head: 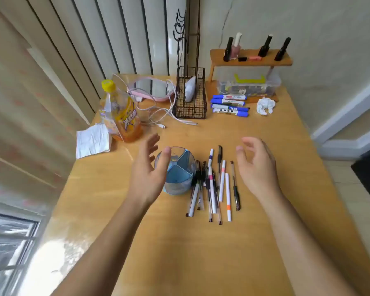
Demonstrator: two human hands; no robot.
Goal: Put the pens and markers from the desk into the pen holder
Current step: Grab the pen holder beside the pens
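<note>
A clear pen holder (pixel 181 169) with blue dividers stands in the middle of the wooden desk (pixel 201 253). Right beside it lies a loose pile of several pens and white markers (pixel 214 184), pointing roughly away from me. Several blue-capped whiteboard markers (pixel 230 105) lie farther back. My left hand (pixel 149 169) hovers at the holder's left side, fingers spread, thumb over its rim, holding nothing. My right hand (pixel 256 165) floats to the right of the pile, fingers curled loosely apart, also with nothing in it.
An orange drink bottle (pixel 124 112) and a paper scrap (pixel 93 141) sit at the left. A wire basket (pixel 190 97), a mirror with white cables (pixel 152 88), a crumpled tissue (pixel 265 105) and a wooden shelf (pixel 251 58) over a plastic box stand at the back.
</note>
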